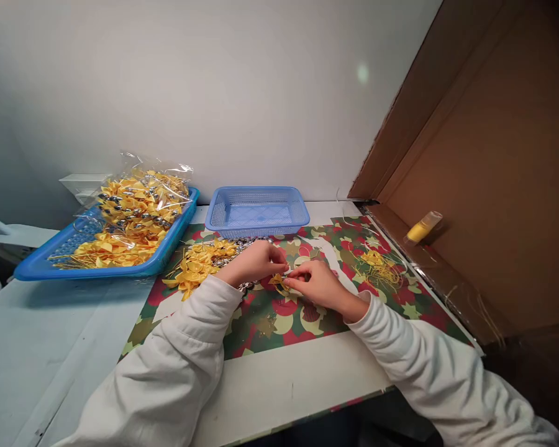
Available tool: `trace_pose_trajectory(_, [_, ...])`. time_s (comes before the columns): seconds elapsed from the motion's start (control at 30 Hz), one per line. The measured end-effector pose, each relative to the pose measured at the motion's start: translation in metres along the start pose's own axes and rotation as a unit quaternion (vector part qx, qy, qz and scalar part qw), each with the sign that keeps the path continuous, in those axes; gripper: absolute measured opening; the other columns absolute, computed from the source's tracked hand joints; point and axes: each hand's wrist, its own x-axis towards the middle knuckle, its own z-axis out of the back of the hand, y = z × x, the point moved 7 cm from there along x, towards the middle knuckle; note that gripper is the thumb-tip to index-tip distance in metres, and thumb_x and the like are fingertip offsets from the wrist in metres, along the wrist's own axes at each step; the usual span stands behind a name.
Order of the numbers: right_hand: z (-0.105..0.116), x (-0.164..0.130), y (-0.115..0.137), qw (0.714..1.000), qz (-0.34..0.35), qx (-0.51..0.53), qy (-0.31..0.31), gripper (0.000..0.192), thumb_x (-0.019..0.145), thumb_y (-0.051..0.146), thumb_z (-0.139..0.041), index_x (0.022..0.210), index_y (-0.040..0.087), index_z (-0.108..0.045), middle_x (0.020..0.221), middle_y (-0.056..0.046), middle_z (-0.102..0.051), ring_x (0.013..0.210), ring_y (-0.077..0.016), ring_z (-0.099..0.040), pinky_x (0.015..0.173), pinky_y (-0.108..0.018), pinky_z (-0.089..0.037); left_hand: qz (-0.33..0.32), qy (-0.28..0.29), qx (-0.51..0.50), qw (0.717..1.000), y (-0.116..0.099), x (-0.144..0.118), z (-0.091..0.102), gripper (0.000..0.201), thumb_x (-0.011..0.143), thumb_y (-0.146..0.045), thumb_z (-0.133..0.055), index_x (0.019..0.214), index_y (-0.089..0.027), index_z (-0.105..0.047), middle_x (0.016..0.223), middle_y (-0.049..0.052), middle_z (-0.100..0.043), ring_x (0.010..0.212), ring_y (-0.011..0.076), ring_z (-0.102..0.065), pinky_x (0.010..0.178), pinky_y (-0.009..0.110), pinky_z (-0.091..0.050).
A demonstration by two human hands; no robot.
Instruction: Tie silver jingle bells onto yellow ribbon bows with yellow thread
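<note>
My left hand (258, 261) and my right hand (321, 284) meet fingertip to fingertip over the patterned sheet. A small yellow ribbon flower (278, 283) hangs at the fingertips, pinched between my right thumb and forefinger. The fingers of my left hand are closed just above it; what they hold is too small to make out. Beside and partly behind my left wrist lies a pile of yellow ribbon flowers (195, 266). Silver beads (249, 245) are heaped behind that hand, partly hidden by it.
A blue tray (107, 272) at left holds more yellow flowers and a clear plastic bag (144, 192) full of them. A light blue basket (258, 230) stands at the back. Yellow threads (384, 273) lie at right, near a yellow-filled bottle (423, 228) on the cardboard ledge.
</note>
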Motion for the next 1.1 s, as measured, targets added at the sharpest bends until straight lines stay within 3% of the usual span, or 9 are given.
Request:
trace_pose_trajectory(0.13, [-0.009, 0.001, -0.011, 0.994, -0.031, 0.053, -0.094, 0.022, 0.075, 0.034, -0.065, 0.065, 0.015, -0.069, 0.059, -0.001, -0.058, 0.057, -0.0122, -0.050, 0.054, -0.023, -0.034, -0.001, -0.003, 0.006, 1.000, -0.003, 0.000, 0.001, 0.021, 0.074, -0.028, -0.059, 0.066, -0.015, -0.073, 0.049, 0.000, -0.062, 0.047, 0.0122, -0.052, 0.047, 0.022, -0.034])
trace_pose_trajectory(0.3, [-0.016, 0.004, -0.018, 0.989, -0.046, 0.072, -0.124, 0.024, 0.078, 0.035, -0.060, 0.065, 0.016, -0.067, 0.060, -0.001, -0.060, 0.054, -0.0120, -0.049, 0.054, -0.024, -0.035, -0.004, -0.006, 0.018, 1.000, -0.006, 0.000, 0.002, 0.022, 0.073, -0.029, -0.059, 0.064, -0.014, -0.072, 0.048, 0.001, -0.062, 0.047, 0.0124, -0.053, 0.047, 0.022, -0.033])
trace_pose_trajectory(0.7, [-0.018, 0.004, -0.022, 0.985, -0.028, 0.084, -0.147, 0.035, 0.078, 0.043, -0.059, 0.055, 0.017, -0.061, 0.050, 0.002, -0.050, 0.051, -0.0106, -0.042, 0.052, -0.023, -0.032, -0.009, -0.018, 0.048, 0.999, -0.004, 0.002, 0.002, 0.020, 0.071, -0.027, -0.060, 0.066, -0.014, -0.074, 0.049, 0.001, -0.061, 0.048, 0.0125, -0.051, 0.048, 0.023, -0.032])
trace_pose_trajectory(1.1, [-0.021, 0.004, -0.019, 0.985, -0.020, 0.076, -0.152, 0.030, 0.076, 0.038, -0.060, 0.056, 0.016, -0.060, 0.049, 0.003, -0.049, 0.049, -0.0094, -0.041, 0.052, -0.023, -0.032, 0.000, -0.033, 0.058, 0.998, -0.004, 0.001, 0.003, 0.020, 0.070, -0.028, -0.061, 0.069, -0.015, -0.076, 0.054, 0.003, -0.066, 0.050, 0.0135, -0.053, 0.051, 0.023, -0.036])
